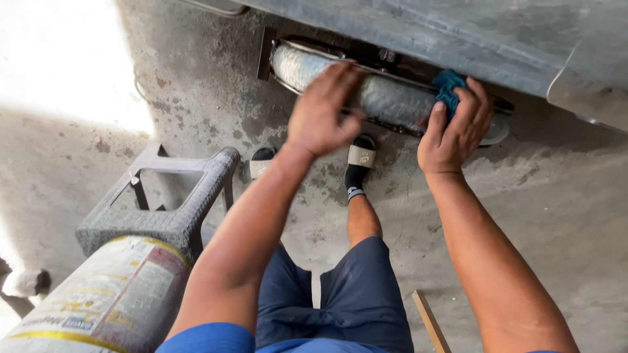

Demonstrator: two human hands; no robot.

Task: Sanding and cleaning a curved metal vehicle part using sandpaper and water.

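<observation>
Wiping looks underway: right hand (456, 129) clamps a blue cloth (449, 87) against the grey cylinder (386, 98); left hand (322, 110) lies open-fingered on it; further strokes likely need steady pressure.

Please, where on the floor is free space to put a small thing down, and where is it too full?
Bare concrete floor lies right of the right hand, below the long grey cylinder. Another bare patch lies left of the grey stool. It is crowded between stool and cylinder, around the sandalled feet and left hand.
</observation>
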